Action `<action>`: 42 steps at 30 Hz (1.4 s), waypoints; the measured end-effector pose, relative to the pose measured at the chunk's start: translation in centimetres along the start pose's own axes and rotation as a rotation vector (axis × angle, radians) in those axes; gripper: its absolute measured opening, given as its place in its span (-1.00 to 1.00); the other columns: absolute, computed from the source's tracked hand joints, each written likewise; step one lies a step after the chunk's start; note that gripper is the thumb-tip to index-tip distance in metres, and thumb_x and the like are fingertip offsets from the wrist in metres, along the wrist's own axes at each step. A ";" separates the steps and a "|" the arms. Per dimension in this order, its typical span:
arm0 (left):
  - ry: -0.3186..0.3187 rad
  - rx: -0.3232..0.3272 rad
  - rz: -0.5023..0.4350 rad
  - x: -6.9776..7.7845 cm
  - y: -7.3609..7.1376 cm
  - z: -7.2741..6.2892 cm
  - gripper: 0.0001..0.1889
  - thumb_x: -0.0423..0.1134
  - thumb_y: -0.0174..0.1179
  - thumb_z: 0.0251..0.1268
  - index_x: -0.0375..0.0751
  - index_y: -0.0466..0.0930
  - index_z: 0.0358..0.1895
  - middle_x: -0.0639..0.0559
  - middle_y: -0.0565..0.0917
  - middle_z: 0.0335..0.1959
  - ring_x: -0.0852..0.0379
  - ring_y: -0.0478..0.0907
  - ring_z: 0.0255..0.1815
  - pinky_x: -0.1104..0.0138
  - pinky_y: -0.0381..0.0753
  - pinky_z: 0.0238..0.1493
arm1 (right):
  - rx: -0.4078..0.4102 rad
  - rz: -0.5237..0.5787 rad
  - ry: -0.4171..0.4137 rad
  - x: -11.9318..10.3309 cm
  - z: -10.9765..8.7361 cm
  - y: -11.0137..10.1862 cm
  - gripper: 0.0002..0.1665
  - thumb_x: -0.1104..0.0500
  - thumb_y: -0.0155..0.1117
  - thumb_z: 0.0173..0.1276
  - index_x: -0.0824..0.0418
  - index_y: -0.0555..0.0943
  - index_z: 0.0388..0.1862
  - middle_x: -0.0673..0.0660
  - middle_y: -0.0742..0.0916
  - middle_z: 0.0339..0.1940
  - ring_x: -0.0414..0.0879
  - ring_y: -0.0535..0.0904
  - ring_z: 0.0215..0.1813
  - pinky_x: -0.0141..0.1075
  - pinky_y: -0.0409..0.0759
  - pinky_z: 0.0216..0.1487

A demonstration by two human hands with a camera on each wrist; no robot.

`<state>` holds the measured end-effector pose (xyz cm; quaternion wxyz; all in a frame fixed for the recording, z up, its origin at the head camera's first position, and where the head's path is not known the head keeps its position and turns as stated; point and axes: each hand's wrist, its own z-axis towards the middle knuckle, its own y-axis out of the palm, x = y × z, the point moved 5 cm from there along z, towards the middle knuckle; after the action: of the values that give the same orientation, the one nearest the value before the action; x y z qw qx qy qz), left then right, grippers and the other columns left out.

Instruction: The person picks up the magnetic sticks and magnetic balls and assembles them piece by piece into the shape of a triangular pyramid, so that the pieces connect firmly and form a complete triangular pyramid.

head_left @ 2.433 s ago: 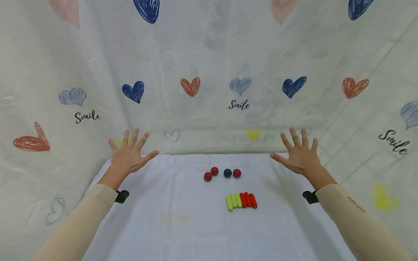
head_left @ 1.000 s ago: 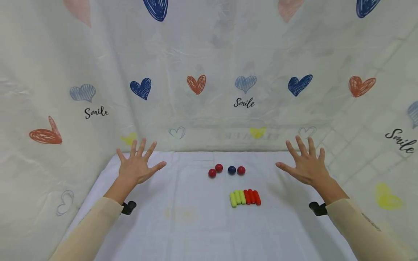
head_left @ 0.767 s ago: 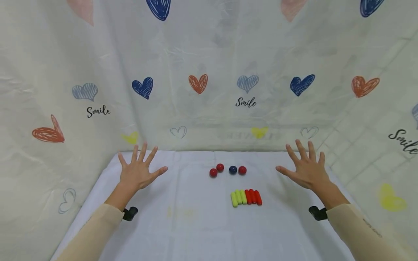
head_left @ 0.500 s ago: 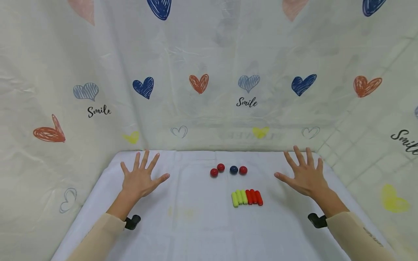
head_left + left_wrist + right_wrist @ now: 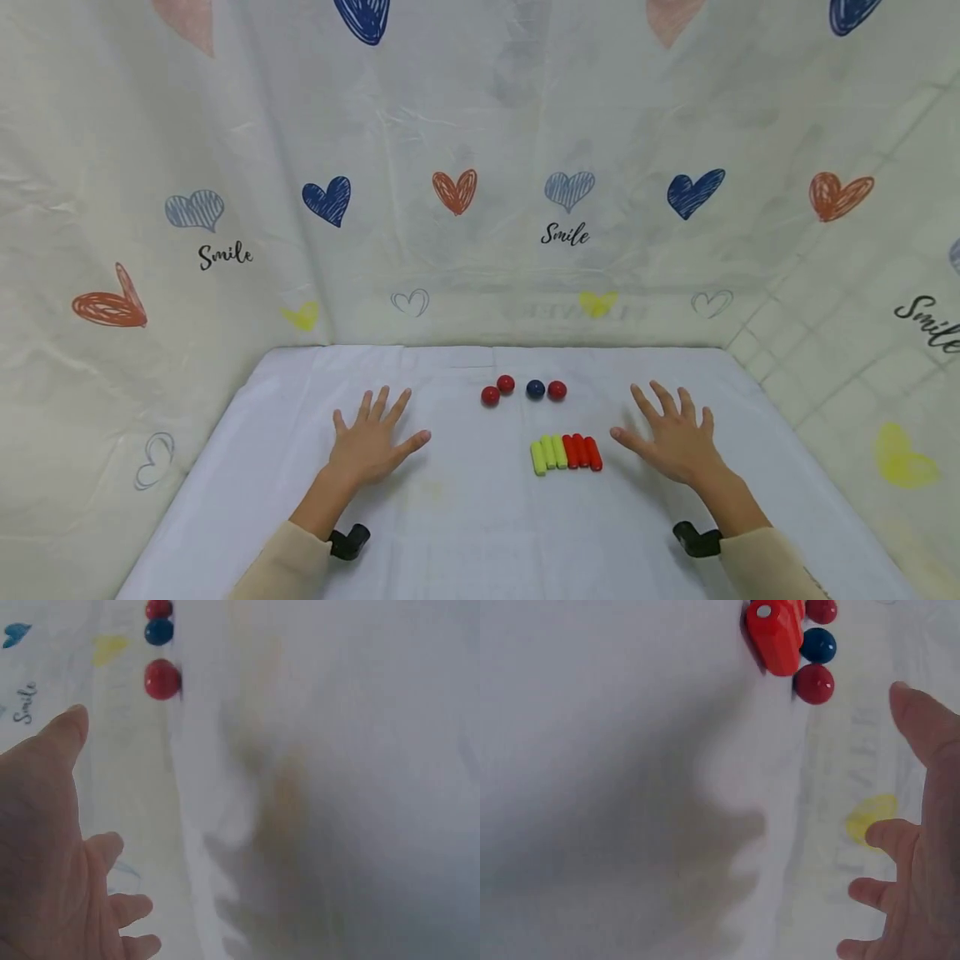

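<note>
Fingers spread, my left hand (image 5: 367,448) hovers over the left part of the table, its shadow falling on the white cloth (image 5: 465,533). My right hand (image 5: 675,443) is held likewise on the right, nearest to a row of short sticks. That row has three yellow-green sticks (image 5: 550,452) at its left and three red sticks (image 5: 582,452) at its right, side by side. Behind them lie a dark blue ball (image 5: 535,389) and three red balls (image 5: 490,396). One red stick (image 5: 775,637) shows end-on in the right wrist view, a white dot on its tip. Both hands hold nothing.
A white curtain (image 5: 495,275) printed with hearts and "Smile" hangs behind the table and along its sides. Each wrist carries a small black device, the left device (image 5: 349,542) and the right device (image 5: 697,539). Faint yellowish stains mark the cloth between the hands.
Both hands have come down and nearer, from in front of the curtain to over the table, and moved inward toward each other. The balls and sticks stay put on the cloth; the view has shifted slightly.
</note>
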<state>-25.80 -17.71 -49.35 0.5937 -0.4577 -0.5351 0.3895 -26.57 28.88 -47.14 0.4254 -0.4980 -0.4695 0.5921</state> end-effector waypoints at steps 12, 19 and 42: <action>0.089 0.081 -0.280 6.1 2.4 3.3 -0.38 0.10 0.30 0.35 0.09 0.46 0.44 -0.10 0.65 0.25 -0.13 0.55 0.28 -0.18 0.45 0.28 | -0.122 0.339 -0.037 -2.6 -0.4 3.1 -0.54 -0.03 0.40 0.34 0.15 0.62 0.14 0.06 0.70 -0.21 -0.03 0.55 -0.13 0.18 0.35 0.02; 0.070 0.109 -0.451 7.8 3.2 5.7 -0.51 -0.05 0.35 0.34 0.00 0.57 0.31 -0.10 0.70 0.07 -0.04 0.62 0.08 0.02 0.62 0.13 | -0.169 0.402 0.019 -3.7 0.0 4.0 -0.54 0.09 0.42 0.31 0.15 0.59 0.16 0.00 0.65 -0.32 -0.12 0.52 -0.27 0.09 0.34 0.00; 0.030 0.162 -0.515 10.5 5.5 10.0 -0.57 -0.17 0.48 0.21 0.04 0.68 0.16 -0.05 0.72 -0.11 0.05 0.57 -0.14 0.15 0.57 -0.06 | -0.120 0.399 0.151 -3.4 2.6 4.0 -0.66 0.19 0.37 0.37 0.17 0.63 0.10 0.19 0.71 -0.13 0.03 0.57 -0.14 -0.16 0.58 -0.20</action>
<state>-34.23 -4.96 -51.64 0.7157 -0.2635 -0.5921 0.2604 -28.81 24.48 -50.22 0.3034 -0.6486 -0.3628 0.5964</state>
